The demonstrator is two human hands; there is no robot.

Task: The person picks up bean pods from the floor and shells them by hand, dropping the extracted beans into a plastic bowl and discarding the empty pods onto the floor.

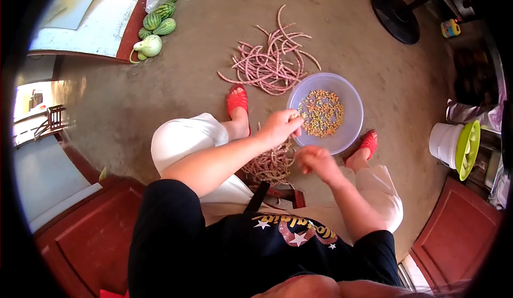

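My left hand (279, 127) is closed over the left rim of a pale purple basin (352, 103), its fingers curled; what they hold, if anything, is too small to make out. Loose shelled beans (323, 111) in yellow and reddish tones are scattered over the basin's bottom. My right hand (317, 162) is just below the basin's near rim, blurred, with its fingers bent. Beyond the basin lies a heap of long pinkish bean pods (272, 63) on the floor. Between my legs is a pile of shrivelled, split pods (270, 164), partly hidden by my left arm.
Small striped watermelons (164, 26) and a pale green gourd (148, 46) lie beside a table (112, 25) at the upper left. A round black stand base (395, 17) is at the upper right. To the right are a white bucket (442, 144) and a green basket (467, 149).
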